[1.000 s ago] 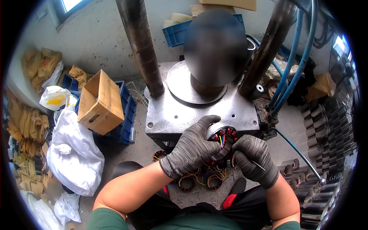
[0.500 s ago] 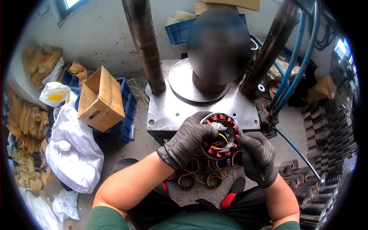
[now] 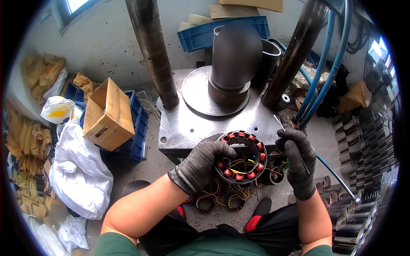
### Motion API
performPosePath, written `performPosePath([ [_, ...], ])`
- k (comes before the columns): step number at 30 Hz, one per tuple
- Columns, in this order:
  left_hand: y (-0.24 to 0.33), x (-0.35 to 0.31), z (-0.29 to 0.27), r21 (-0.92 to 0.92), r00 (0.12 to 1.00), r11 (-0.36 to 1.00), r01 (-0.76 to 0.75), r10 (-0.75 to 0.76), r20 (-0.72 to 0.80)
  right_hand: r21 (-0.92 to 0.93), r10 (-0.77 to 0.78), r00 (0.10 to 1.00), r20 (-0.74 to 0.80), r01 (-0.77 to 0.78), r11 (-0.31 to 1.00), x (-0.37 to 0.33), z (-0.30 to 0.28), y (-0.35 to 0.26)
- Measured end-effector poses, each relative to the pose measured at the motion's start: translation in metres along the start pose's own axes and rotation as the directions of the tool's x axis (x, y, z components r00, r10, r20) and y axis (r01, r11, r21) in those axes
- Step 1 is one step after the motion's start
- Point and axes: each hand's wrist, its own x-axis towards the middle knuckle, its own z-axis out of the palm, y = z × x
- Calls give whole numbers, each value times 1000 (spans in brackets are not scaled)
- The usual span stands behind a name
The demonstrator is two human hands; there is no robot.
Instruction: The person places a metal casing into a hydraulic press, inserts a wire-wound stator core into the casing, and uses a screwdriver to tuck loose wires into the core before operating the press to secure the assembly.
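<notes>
My left hand [image 3: 200, 163], in a dark grey glove, grips the left side of a stator ring [image 3: 250, 174] with red copper windings. Its thumb lies over the rim, and the ring is tilted so its open middle shows. Yellow and other coloured wires appear through and below that opening. In my right hand [image 3: 300, 164], also gloved, is a thin metal rod [image 3: 279, 122]; its tip points up and away, and its other end emerges beside the palm. This hand is apart from the ring, just right of it. More wired stators [image 3: 205, 203] lie on the floor between my feet.
Ahead stands a press with a metal base plate [image 3: 181, 134], a round disc [image 3: 196, 94], a dark cylinder [image 3: 230, 72] and two thick columns [image 3: 156, 55]. A cardboard box [image 3: 115, 123] and white sack [image 3: 79, 175] sit left. Blue hoses [image 3: 326, 81] and stacked metal sleeves [image 3: 358, 149] are right.
My right hand has drawn back from the ring to the right, and the rod now shows clearly in it. The left hand has lowered the ring slightly and tilted it flatter.
</notes>
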Motion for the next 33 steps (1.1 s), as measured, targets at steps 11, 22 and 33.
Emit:
performPosePath([
  [11, 9, -6, 13, 934, 662, -33, -355, 696, 277, -103, 58, 979, -194, -79, 992, 40, -37, 77],
  [22, 45, 7, -14, 957, 634, -177, -229, 719, 284, -473, -122, 989, -82, 69, 878, 56, -38, 169],
  [33, 48, 18, -22, 884, 703, -434, -175, 573, 421, -857, 34, 984, 177, 137, 497, 77, -24, 154],
])
